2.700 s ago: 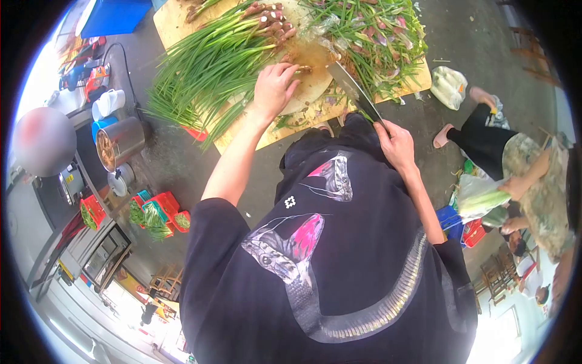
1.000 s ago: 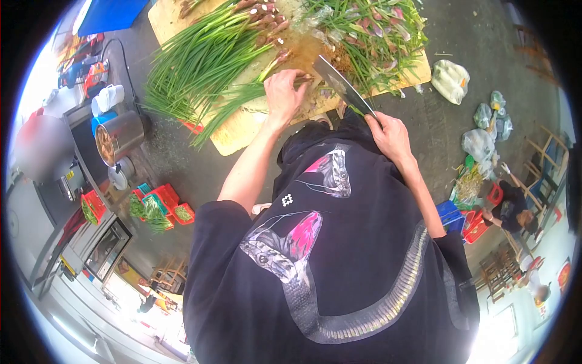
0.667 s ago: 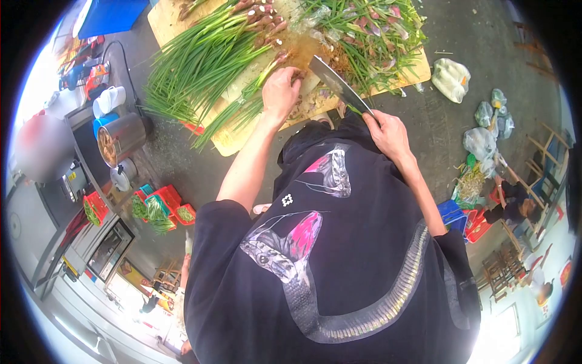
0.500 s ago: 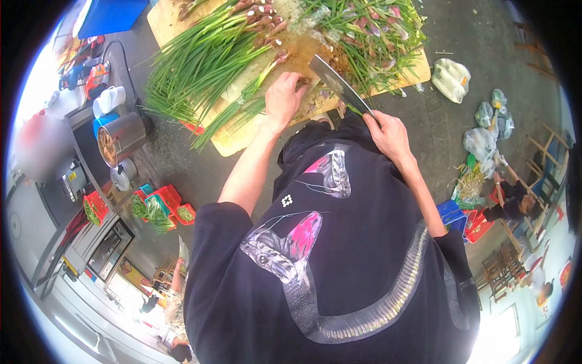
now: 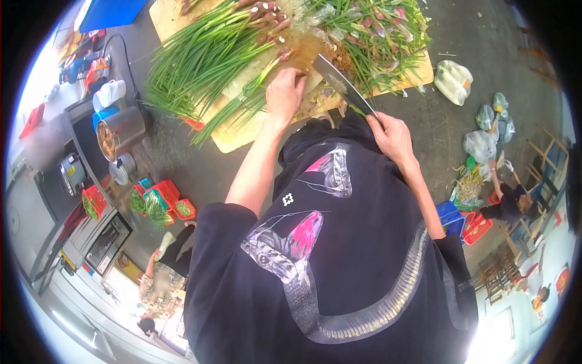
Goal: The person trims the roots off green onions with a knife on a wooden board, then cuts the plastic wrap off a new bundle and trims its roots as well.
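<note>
My right hand [image 5: 393, 138] grips a broad-bladed knife [image 5: 344, 82] by its handle, with the blade slanting up and left over the board's front edge. Some green leaf shows beside the handle. My left hand [image 5: 285, 97] is closed, fingertips bent together on the wooden board [image 5: 233, 136] left of the blade tip; whatever they pinch is hidden. Beside it lies a spring onion [image 5: 264, 74] with a purplish bulb. A large pile of spring onions [image 5: 209, 57], bulbs toward the middle, covers the board's left. Leafy trimmings [image 5: 379, 45] with purplish skins heap on the right.
A white plastic bag [image 5: 452, 82] and several clear bags [image 5: 480, 145] lie on the floor at right. Red baskets of greens [image 5: 163, 200] and a large metal pot [image 5: 124, 134] stand at left. Other people [image 5: 162, 285] are at lower left and far right [image 5: 515, 203].
My left hand has shifted slightly at the board, and the knife has moved a little to the right. At lower left, a person has come further into view.
</note>
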A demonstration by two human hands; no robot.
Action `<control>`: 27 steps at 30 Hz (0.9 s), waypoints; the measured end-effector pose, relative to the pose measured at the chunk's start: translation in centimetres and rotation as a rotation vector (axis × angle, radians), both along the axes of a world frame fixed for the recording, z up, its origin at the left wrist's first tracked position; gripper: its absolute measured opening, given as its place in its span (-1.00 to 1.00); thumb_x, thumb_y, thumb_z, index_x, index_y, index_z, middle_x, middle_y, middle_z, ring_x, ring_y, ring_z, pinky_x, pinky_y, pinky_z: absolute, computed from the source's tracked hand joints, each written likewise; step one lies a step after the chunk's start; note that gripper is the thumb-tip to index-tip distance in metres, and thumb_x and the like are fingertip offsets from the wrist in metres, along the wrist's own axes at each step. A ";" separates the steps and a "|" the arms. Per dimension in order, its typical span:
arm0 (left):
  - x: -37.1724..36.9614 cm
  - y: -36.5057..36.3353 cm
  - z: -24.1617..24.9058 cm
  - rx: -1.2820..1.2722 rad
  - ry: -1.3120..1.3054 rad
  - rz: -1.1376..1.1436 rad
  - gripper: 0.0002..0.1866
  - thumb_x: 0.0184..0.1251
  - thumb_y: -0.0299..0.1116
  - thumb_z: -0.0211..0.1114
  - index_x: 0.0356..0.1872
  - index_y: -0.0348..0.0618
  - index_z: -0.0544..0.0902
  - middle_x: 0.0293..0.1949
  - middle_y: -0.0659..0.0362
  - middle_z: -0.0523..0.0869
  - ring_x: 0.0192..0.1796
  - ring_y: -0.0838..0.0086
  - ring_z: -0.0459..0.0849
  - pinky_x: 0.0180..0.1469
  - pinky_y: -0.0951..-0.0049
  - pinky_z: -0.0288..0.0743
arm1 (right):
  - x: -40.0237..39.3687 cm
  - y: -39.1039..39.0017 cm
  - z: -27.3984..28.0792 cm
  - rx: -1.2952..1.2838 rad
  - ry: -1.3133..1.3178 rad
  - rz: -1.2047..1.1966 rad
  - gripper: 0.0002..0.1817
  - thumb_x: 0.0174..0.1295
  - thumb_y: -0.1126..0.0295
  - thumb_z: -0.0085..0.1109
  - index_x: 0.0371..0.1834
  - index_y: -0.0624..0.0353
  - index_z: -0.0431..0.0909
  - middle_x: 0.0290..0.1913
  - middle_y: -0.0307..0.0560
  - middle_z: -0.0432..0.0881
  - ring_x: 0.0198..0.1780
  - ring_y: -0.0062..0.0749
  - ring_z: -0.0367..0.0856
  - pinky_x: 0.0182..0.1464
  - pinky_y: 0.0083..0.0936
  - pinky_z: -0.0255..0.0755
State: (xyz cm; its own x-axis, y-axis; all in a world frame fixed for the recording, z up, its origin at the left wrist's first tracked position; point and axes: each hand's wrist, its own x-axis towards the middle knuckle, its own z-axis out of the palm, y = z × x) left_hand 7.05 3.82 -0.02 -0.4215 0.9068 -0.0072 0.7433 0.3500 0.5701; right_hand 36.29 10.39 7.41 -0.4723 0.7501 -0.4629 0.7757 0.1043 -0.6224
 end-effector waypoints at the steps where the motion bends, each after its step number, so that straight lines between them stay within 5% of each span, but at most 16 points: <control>1: 0.3 -0.2 -0.1 0.032 -0.001 -0.019 -0.83 0.40 -0.36 0.48 -0.07 -0.15 0.79 -0.10 -0.03 0.84 -0.07 -0.02 0.83 -0.01 0.05 0.68 | -0.1 0.0 0.2 0.000 0.002 -0.005 -0.69 0.54 0.14 0.23 0.04 0.10 0.82 -0.20 0.25 0.78 -0.12 0.26 0.77 -0.10 -0.04 0.61; 13: 1.9 -0.5 -1.0 -0.022 0.117 -0.010 -0.86 0.36 -0.40 0.50 -0.14 -0.18 0.78 -0.01 0.03 0.77 0.04 0.00 0.77 0.08 0.05 0.65 | -0.1 -0.2 -0.2 0.026 0.011 0.028 -0.69 0.55 0.14 0.22 0.05 0.09 0.82 -0.19 0.23 0.79 -0.11 0.26 0.77 -0.09 -0.02 0.61; 27: 1.5 0.6 -0.2 -0.097 0.025 0.019 -0.72 0.30 -0.23 0.59 -0.28 -0.27 0.79 -0.02 -0.03 0.71 0.06 0.00 0.72 0.10 0.06 0.62 | 0.0 0.0 -0.3 0.080 0.002 0.052 -0.70 0.54 0.16 0.24 0.04 0.10 0.83 -0.18 0.22 0.80 -0.13 0.23 0.78 -0.11 -0.05 0.62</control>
State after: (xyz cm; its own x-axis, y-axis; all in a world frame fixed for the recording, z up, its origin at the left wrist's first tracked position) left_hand 8.51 4.39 -0.22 -0.4394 0.8944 -0.0837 0.7495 0.4164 0.5146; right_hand 36.24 10.38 7.15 -0.5128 0.7587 -0.4017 0.7667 0.1941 -0.6120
